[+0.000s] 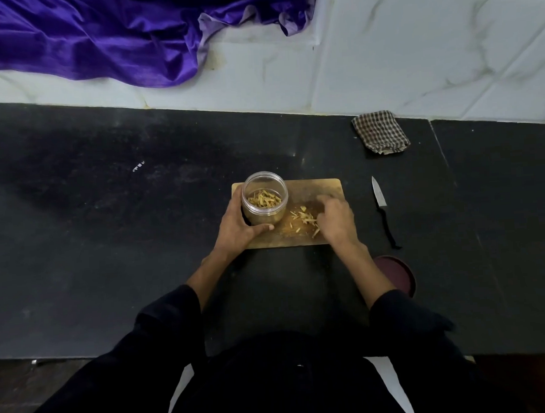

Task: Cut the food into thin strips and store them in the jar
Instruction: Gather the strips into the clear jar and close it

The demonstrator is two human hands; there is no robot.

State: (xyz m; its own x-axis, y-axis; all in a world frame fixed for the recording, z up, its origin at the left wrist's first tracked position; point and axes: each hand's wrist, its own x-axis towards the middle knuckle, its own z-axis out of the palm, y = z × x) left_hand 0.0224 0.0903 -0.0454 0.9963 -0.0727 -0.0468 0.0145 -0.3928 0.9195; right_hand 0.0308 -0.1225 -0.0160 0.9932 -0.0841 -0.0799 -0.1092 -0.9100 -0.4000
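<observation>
A clear open jar stands on the left part of a wooden cutting board and holds several pale thin strips. My left hand grips the jar's lower side, thumb wrapped across the front. More cut strips lie loose in the board's middle. My right hand rests over the strips' right edge with its fingers curled down onto them; whether it has any pinched is hidden.
A knife with a black handle lies on the dark counter right of the board. A checked cloth sits at the back right. A dark red lid lies near my right forearm. Purple fabric is draped over the white tiles behind.
</observation>
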